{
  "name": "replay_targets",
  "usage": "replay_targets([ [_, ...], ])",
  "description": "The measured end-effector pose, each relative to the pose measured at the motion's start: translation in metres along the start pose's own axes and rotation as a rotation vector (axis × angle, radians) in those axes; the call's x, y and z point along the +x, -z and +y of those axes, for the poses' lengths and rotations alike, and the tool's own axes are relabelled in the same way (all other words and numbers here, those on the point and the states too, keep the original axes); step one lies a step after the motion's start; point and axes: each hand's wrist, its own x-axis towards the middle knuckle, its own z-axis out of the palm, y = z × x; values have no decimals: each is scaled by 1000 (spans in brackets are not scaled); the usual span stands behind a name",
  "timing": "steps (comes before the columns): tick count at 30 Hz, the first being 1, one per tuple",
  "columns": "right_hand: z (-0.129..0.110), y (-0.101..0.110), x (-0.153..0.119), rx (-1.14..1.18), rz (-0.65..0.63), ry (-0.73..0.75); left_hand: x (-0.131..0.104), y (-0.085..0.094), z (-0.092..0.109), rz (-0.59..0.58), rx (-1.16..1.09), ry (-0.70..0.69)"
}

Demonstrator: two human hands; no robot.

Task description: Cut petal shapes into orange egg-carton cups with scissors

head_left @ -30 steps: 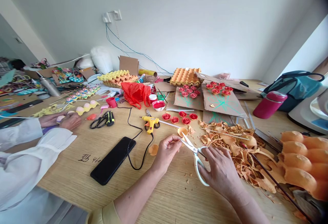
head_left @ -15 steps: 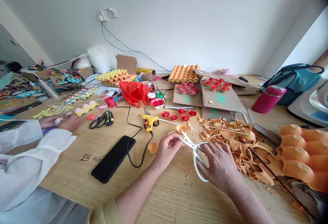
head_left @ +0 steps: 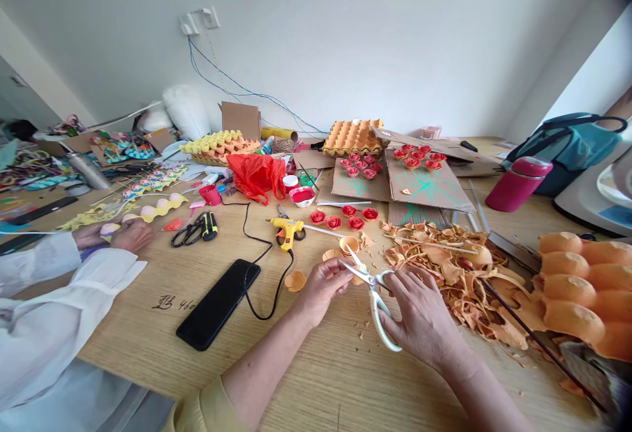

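My table (head_left: 148,346): wood-grained, marked with handwriting (head_left: 172,302)
To my left: black phone (head_left: 217,305), red cup (head_left: 211,195)
Ahead of me: yellow glue gun (head_left: 288,229), orange cut-out (head_left: 295,280), loose red flowers (head_left: 334,222)
To my right: heaped orange scraps (head_left: 444,267), pink bottle (head_left: 518,185)

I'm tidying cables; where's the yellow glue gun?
In the head view, the yellow glue gun lies just left of centre, beyond the black phone and left of the nearest red flowers.

Easiest way through is the mostly bare worktop (head_left: 350,386) on the near side of the scissors (head_left: 373,283). Go left and you hit the cord (head_left: 266,318) looping off the yellow glue gun (head_left: 287,232), then the phone (head_left: 218,305). Right's jammed with orange scraps (head_left: 447,280) and an egg tray (head_left: 573,290); farther ahead, red flowers (head_left: 355,223) block things.
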Motion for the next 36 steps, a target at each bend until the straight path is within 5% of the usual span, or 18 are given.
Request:
replay_targets([
  [25,-7,6,2,149,12,89,-2,-1,-2,-73,15,-27],
  [36,-1,5,0,152,-15,127,-5,2,15,-137,246,-159],
])
